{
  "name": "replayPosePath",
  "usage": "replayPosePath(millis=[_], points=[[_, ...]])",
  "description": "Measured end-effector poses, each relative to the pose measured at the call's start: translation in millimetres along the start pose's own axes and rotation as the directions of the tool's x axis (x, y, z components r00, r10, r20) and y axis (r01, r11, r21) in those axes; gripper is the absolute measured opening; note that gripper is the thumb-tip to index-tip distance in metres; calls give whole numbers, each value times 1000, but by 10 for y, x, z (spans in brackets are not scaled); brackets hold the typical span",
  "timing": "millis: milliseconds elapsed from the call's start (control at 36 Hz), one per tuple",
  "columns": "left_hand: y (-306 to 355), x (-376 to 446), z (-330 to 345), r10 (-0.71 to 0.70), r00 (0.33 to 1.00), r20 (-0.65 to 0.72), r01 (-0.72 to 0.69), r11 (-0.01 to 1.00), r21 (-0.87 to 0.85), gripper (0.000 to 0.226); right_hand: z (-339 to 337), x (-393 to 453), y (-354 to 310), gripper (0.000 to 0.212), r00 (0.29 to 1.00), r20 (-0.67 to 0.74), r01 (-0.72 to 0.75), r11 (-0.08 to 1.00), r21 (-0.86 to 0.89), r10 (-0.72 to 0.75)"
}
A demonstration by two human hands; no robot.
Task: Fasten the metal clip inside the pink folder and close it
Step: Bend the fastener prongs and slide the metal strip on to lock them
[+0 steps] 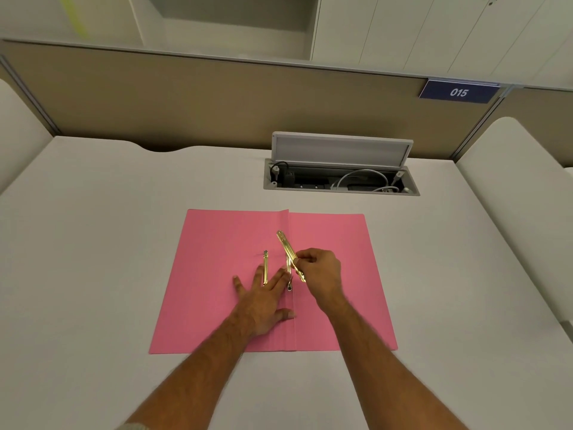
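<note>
Pink folder [223,274] lies open on the table [93,243]. Left hand [263,302] presses flat, fingers spread, beside the fold, over a brass prong [265,265]. Right hand [319,274] pinches the tilted metal clip [286,248] above the fold.

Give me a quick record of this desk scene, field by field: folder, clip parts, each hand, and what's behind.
folder: pink folder, open flat on white desk
clip bar: brass bar, tilted, pinched by right hand
prongs: two brass prongs near the fold
left hand: left hand flat on folder, fingers spread
behind: open cable box; sign reading 015
</note>
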State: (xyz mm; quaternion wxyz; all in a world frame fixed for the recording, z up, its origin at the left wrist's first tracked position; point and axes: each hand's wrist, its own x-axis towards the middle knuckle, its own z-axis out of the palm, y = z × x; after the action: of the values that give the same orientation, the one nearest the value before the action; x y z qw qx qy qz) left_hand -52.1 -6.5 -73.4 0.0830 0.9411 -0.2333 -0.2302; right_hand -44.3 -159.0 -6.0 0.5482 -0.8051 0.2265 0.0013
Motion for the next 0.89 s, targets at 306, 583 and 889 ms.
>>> replayPosePath(millis=[306,583,889], points=[[7,-11,-15,4,1000,2,-5,1000,3,95,17,14,-40,16,1000,-6,-31,999,26,31],[26,-22,-32,-2,1000,11,2,1000,-2,94,23,54,-38,14,996,12,-93,993,73,92],[34,10,-21,-44,997,-70,33,989,-147,83,-45,50,69,9,945,144,-323,902,285,293]])
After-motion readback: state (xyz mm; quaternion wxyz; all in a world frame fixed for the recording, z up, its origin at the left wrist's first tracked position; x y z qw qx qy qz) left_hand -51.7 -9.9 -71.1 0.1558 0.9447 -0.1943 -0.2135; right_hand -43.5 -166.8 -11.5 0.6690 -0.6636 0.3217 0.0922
